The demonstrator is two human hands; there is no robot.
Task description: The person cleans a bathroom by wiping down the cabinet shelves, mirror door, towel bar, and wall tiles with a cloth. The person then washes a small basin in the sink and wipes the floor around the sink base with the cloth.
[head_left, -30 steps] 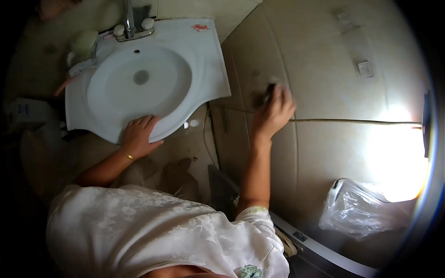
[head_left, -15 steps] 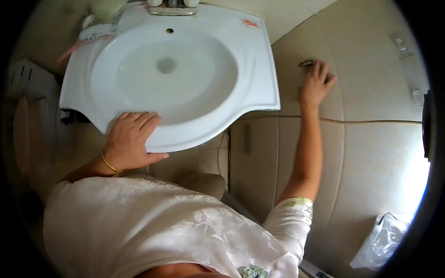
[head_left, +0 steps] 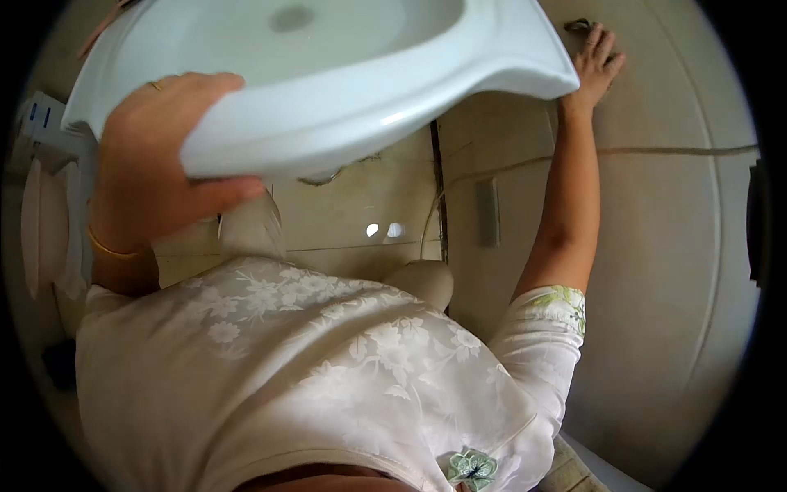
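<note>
Hands at basin and wall.
The left hand point(head_left: 143, 160) grasps the front edge of the glossy white ceramic washbasin point(head_left: 344, 111); whether the right hand point(head_left: 597, 72) grips anything cannot be told. The small dark curved object point(head_left: 579, 25) could fall if loosely held; it lies beside the right fingertips, beyond the washbasin's right front corner.

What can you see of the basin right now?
The basin is glossy white, ceramic by its look, with a wide rounded bowl, a bowed front rim and a pointed right front corner. A blurred grey spot, probably the drain, shows in the bowl; its back edge is out of frame. The left hand grips the front rim, thumb below. The right wrist appears beside that corner; contact can't be told.
</note>
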